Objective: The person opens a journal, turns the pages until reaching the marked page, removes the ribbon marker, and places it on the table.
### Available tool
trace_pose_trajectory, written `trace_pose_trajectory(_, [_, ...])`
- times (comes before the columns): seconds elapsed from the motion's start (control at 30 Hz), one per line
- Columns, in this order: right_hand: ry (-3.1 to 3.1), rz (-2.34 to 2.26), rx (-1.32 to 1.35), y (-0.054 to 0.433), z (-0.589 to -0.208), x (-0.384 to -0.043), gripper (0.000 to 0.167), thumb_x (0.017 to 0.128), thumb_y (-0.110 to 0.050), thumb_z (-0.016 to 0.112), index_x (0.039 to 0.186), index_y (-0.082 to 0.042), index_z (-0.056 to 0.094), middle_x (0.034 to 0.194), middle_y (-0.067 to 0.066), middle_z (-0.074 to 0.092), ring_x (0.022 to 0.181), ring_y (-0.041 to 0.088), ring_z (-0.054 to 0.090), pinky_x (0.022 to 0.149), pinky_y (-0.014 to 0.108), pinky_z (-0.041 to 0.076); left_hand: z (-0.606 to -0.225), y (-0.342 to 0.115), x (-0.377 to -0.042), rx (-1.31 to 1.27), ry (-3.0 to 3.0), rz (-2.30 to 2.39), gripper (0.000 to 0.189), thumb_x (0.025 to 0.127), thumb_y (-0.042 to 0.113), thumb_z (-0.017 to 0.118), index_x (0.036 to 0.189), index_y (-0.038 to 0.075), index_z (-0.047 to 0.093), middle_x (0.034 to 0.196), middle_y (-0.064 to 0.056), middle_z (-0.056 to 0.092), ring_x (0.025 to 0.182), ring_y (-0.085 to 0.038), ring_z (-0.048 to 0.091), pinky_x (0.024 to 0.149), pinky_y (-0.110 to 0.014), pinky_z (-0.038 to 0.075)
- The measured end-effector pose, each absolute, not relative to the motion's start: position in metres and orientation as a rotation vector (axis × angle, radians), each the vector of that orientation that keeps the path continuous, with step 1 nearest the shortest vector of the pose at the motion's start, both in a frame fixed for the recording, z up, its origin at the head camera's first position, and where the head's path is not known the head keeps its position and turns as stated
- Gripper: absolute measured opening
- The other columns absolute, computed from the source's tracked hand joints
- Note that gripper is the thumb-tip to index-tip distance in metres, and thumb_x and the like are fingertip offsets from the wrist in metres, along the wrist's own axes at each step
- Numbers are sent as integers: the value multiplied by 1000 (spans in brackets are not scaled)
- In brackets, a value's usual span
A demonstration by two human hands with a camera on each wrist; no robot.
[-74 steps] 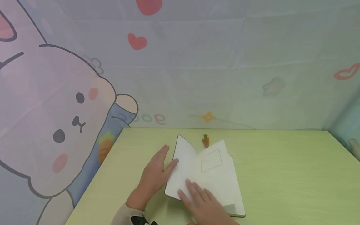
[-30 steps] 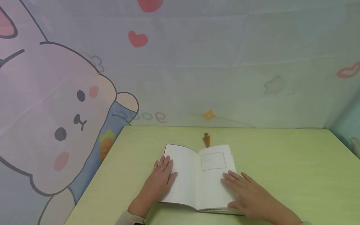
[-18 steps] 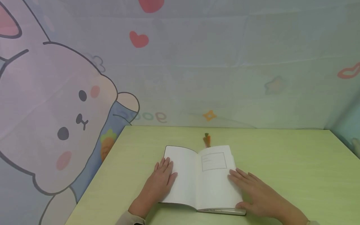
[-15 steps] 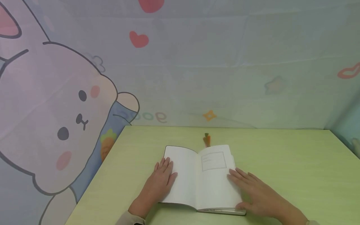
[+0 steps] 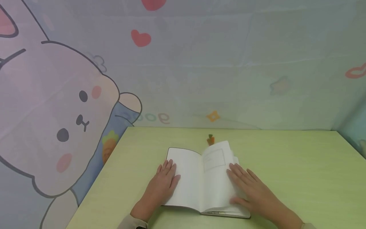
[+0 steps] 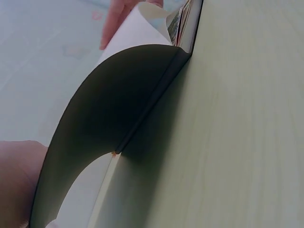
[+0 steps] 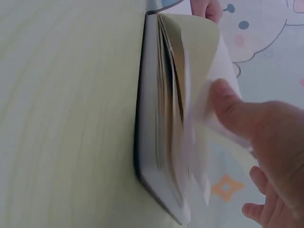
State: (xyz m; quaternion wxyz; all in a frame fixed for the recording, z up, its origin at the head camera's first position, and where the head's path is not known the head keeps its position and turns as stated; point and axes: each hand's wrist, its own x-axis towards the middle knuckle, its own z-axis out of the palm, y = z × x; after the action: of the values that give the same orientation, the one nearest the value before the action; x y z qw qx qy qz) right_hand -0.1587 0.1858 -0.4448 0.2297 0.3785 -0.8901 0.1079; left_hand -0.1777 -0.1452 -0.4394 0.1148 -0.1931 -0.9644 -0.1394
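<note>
One book [image 5: 187, 190] is laid open on the surface [image 5: 297, 178]. One left page [image 5: 184, 165] is covered by the left hand [image 5: 163, 184], fingers straight; one lifted right page [image 5: 214, 187] is touched by the right hand [image 5: 253, 192], fingers extended. One carrot charm [image 5: 210, 140] is seen beyond.

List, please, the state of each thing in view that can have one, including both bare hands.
Dark-covered notebook with white pages: open, left cover arched.
White right-hand paper page: raised, curved.
Small orange-and-green carrot-shaped ornament: beyond the notebook, lower end hidden.
Pale cartoon-printed backdrop: upright, creased.
Bare left hand: fingers extended, resting on the notebook.
Bare right hand: fingers extended, touching the raised page.
</note>
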Motion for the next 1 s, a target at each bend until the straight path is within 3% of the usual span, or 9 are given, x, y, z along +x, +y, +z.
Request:
trace_pose_trajectory(0.33, [-2508,628,953,156,-428,-142,81,91,-33,58,148,1,11,153,19,13,139,25,16,112,25,3,-439,-146,-178,-577,-2790,-413,47,96,28,49,130,-5,50,138,-21,43,131,-35,34,107,-48,26])
trace_pose_trajectory(0.47, [-2391,741,907,141,-421,-134,62,93,-21,55,142,5,29,148,20,27,137,25,25,113,32,1,-438,-145,-178,-568,-2805,-414,48,96,29,48,130,-5,50,138,-20,43,132,-34,33,108,-47,25])
trace_pose_trajectory(0.63, [-2190,817,898,126,-416,-128,37,97,-19,49,122,8,56,137,19,45,129,22,39,113,38,7,-440,-146,-178,-578,-2789,-400,47,97,28,48,130,-5,50,138,-21,44,131,-34,34,107,-47,26])
trace_pose_trajectory(0.8, [-1974,743,962,110,-416,-129,43,101,-25,39,117,10,58,128,21,53,123,25,47,111,45,17,-439,-147,-179,-577,-2769,-382,47,97,29,47,130,-4,50,138,-20,44,131,-33,35,107,-46,26])
trace_pose_trajectory(1.0, [-2036,466,974,95,-421,-125,51,101,-33,32,126,8,50,123,22,56,123,27,47,109,52,17,-436,-145,-178,-493,-2762,-427,49,97,33,45,130,-2,51,140,-18,41,132,-32,33,108,-45,25])
